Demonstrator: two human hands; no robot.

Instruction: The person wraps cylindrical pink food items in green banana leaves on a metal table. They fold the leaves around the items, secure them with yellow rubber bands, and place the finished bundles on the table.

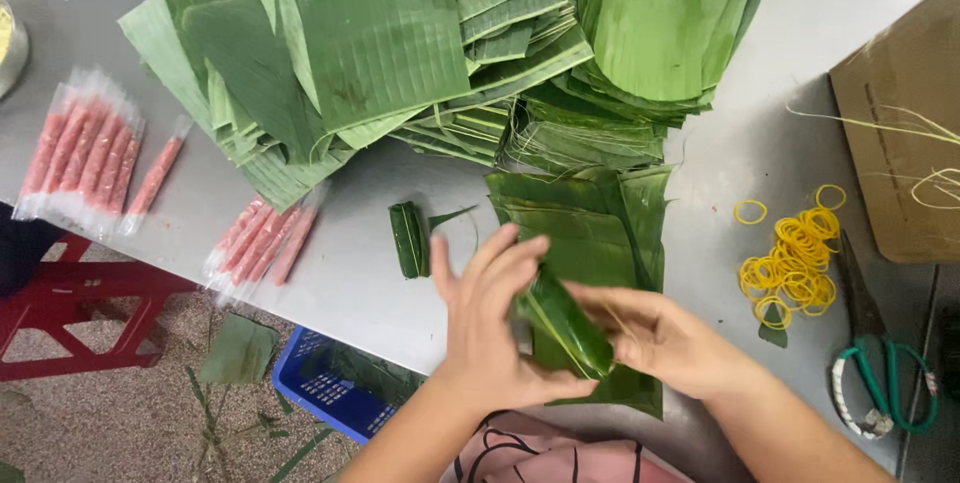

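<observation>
Wrapping partly done: left hand (490, 328) and right hand (665, 338) grip a half-rolled green banana-leaf parcel (565, 323) near the tabletop's (760, 123) near edge, one finished small leaf roll (408, 239) beside it, while pink plastic-sleeved sausages (85, 153), stacked leaves (400, 53) and yellow rubber bands (795, 258) remain unused.

1. A big heap of cut banana leaves (380, 53) fills the far half of the grey desk (760, 123).
2. A finished leaf-wrapped roll (408, 240) lies alone near the desk's middle.
3. Pink sausage sticks in clear plastic sleeves (85, 153) sit at the left, in two groups.
4. Yellow rubber bands (795, 263) lie in a loose pile at the right.
5. Green-handled scissors (880, 373) rest just beside them.
6. A cardboard box (900, 123) stands at the right edge.
7. A blue plastic crate (330, 383) and a red stool (80, 293) stand on the floor.
</observation>
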